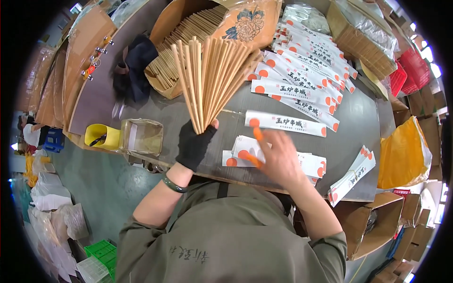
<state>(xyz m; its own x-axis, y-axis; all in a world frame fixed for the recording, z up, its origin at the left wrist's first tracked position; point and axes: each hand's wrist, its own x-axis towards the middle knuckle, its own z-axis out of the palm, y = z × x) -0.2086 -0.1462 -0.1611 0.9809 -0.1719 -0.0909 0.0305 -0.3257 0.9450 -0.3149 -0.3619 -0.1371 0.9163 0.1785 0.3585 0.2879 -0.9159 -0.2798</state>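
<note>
In my left hand (194, 148), which wears a black fingerless glove, the fingers are closed round the lower ends of a bundle of wooden chopsticks (212, 78). Their upper ends fan out above the fist. My right hand (278, 158) is slightly blurred, with orange covers on the thumb and index finger, which are apart. Its index fingertip is over the left end of a white paper chopstick sleeve (292, 124) with orange dots. Beneath that hand lies a stack of similar sleeves (241, 150), partly hidden by the fingers. I see nothing held between the right fingers.
Many white sleeves (306, 61) lie piled at the back right, and a bundle of sleeves (351, 175) sits near the right edge. Behind the chopsticks stands a carton (158, 78) of sticks. A yellow container (101, 136) and a clear box (141, 137) stand at the left edge.
</note>
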